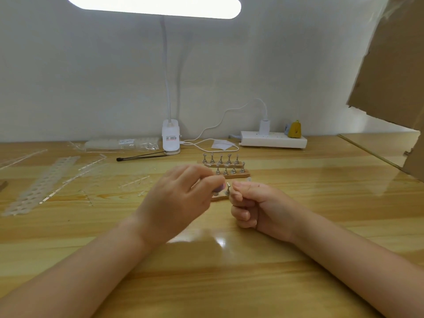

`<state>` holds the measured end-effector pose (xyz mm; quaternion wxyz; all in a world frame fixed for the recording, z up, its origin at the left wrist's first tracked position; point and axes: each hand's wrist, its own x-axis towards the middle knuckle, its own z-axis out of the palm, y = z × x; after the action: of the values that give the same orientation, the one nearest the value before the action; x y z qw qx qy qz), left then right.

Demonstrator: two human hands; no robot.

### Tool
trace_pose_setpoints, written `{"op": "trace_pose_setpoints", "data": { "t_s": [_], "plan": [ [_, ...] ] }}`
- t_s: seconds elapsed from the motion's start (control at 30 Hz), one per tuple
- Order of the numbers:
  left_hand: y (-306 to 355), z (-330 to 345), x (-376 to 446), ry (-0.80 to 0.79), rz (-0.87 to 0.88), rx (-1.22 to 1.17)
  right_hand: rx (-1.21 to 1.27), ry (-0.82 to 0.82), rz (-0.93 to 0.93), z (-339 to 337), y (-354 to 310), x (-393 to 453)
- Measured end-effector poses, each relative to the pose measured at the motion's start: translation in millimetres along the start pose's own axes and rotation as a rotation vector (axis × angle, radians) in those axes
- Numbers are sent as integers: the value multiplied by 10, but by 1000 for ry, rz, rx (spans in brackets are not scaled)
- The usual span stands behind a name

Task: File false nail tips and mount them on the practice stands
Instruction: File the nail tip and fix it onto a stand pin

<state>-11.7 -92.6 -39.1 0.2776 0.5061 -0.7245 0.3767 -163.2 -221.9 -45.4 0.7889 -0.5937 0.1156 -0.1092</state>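
Here, left hand (pixel 181 198) pinches a small purplish piece (pixel 220 187) (blurred) beside a metal stand (pixel 228 188); right hand (pixel 254 204) fisted, contents indiscernible.

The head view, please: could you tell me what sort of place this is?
Probably a home nail-art practice desk: a wooden table with metal nail-tip practice stands, a clip-on desk lamp and a power strip against a plain wall.

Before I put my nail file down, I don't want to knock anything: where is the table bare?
Bare wood lies near the front edge between the forearms, and right of the right hand, below the power strip. Crowded: the plastic strips at left, and the practice stands behind the hands.
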Motion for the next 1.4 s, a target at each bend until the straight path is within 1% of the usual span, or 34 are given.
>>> {"op": "trace_pose_setpoints", "data": {
  "t_s": [0.1,0.17,0.27,0.33,0.43,0.5,0.53,0.6,0.67,0.7,0.77,0.83,0.87,0.97,1.03,1.1,1.17,1.2,1.27,1.33,1.4],
  "plan": [
    [154,69,67,61,111,-44,-42,-35,-15,8,5,-1],
    [191,82,86,41,145,-22,-63,-43,-10,14,-1,1],
    [76,61,33,-25,58,81,-4,-2,14,-3,1,6],
    [35,37,3,-29,-2,121,17,26,13,-2,11,8],
    [145,53,71,39,50,39,-16,86,-18,5,39,27],
    [219,69,116,20,116,1,-47,110,-28,16,48,37],
    [207,56,117,-5,117,13,-35,128,-27,20,49,41],
    [88,22,76,-45,59,99,36,190,-10,20,36,48],
    [-25,-8,28,-23,-12,165,76,229,0,15,40,57],
    [-26,-12,23,4,-21,154,67,227,0,19,44,56],
    [93,31,67,26,48,90,11,180,1,18,46,50],
    [239,81,100,4,122,33,-47,125,3,29,28,35],
    [241,83,97,-14,120,31,-46,119,4,26,25,31],
    [56,43,25,-26,7,104,17,178,18,13,25,35],
    [7,18,-2,1,-33,117,26,181,15,21,35,44],
    [101,41,34,37,41,59,-2,134,0,22,40,48],
    [237,84,91,24,147,0,-84,57,-4,18,30,37],
    [261,92,104,12,163,-8,-105,33,-8,11,29,38],
    [185,84,93,3,127,25,-60,42,-3,1,23,41],
    [50,61,45,6,41,92,4,69,0,-4,31,45],
    [-16,33,2,24,-24,99,4,61,-5,3,48,46]
  ]
}}
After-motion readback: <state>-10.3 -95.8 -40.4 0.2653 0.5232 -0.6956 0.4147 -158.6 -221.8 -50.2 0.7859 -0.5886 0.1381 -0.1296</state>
